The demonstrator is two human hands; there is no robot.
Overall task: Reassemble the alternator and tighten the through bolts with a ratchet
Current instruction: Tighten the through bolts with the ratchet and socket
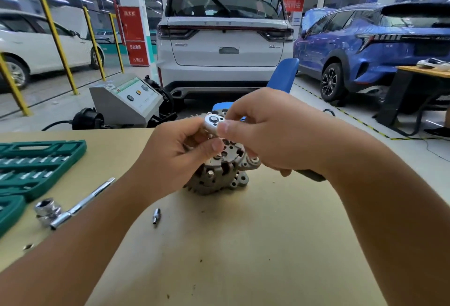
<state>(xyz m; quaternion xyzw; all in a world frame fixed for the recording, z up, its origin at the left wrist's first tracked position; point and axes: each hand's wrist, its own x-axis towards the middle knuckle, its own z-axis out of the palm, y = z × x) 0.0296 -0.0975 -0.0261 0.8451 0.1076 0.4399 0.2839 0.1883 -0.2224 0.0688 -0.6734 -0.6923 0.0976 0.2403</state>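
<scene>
Your right hand [265, 132] grips the ratchet [215, 121], head up over the alternator [219, 171]. Your left hand [180, 152] pinches beneath the head, presumably steadying it onto a through bolt; what it holds is hidden.

Your right hand [265, 132] grips the ratchet [214, 121], its round head held over the alternator [219, 171] on the table [267, 244]. Your left hand [177, 152] pinches at the ratchet head from the alternator's left. Left of the alternator lie a small socket [156, 216], an extension bar [80, 205] and a green socket case [36, 166].
</scene>
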